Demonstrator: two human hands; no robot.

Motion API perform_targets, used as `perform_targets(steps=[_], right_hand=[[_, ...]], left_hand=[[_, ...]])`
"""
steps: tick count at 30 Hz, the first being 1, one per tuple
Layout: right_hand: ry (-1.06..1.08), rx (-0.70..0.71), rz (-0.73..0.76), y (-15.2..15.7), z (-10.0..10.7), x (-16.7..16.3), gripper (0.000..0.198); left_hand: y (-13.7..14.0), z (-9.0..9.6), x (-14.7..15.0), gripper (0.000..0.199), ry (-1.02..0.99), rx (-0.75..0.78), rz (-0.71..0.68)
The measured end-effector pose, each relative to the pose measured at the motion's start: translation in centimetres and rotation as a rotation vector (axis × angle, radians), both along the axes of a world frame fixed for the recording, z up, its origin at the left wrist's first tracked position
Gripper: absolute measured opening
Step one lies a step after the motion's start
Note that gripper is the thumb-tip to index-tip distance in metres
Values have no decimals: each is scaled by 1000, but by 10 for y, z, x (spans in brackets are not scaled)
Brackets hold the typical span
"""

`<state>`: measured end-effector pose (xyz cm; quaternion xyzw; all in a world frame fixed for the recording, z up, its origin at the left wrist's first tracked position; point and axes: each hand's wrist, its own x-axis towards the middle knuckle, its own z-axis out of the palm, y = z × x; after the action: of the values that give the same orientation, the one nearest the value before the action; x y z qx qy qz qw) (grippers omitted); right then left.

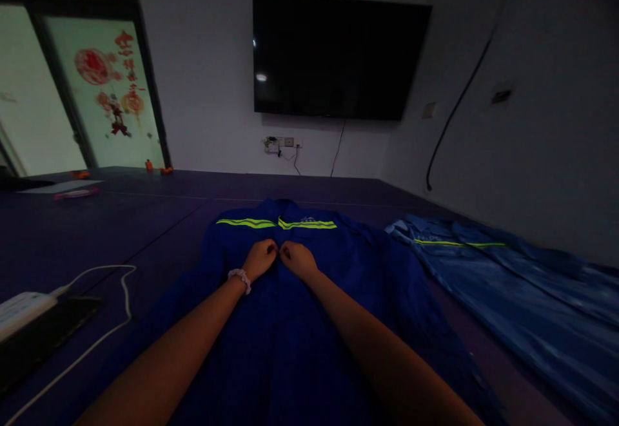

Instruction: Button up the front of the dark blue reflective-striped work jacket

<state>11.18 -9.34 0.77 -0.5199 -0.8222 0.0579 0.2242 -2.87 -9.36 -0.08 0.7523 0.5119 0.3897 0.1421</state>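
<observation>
Forearms (191, 339) angled inward, left fingers (271, 244) and right fingers (286, 247) curled, nearly meeting

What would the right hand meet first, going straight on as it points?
Likely the left hand, close ahead of it over the blue jacket; whether the two hands touch is unclear.

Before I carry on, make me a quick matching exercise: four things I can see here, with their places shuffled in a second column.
1. Scrunchie
2. Television
3. Dark blue jacket
4. White cable

A. Mounted on the wall
B. Looping across the purple surface at the picture's left
C. Around the wrist of the left hand
D. Spread out beneath the left hand and the right hand

Right pairs: 1-C, 2-A, 3-D, 4-B
</observation>
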Motion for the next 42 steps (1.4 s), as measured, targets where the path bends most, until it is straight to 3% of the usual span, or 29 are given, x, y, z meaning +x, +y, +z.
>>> perform_targets(steps=[42], right_hand=[[-20, -17, 4, -6, 5, 0, 19]], left_hand=[[-6, 5, 2, 18, 41, 18, 10]])
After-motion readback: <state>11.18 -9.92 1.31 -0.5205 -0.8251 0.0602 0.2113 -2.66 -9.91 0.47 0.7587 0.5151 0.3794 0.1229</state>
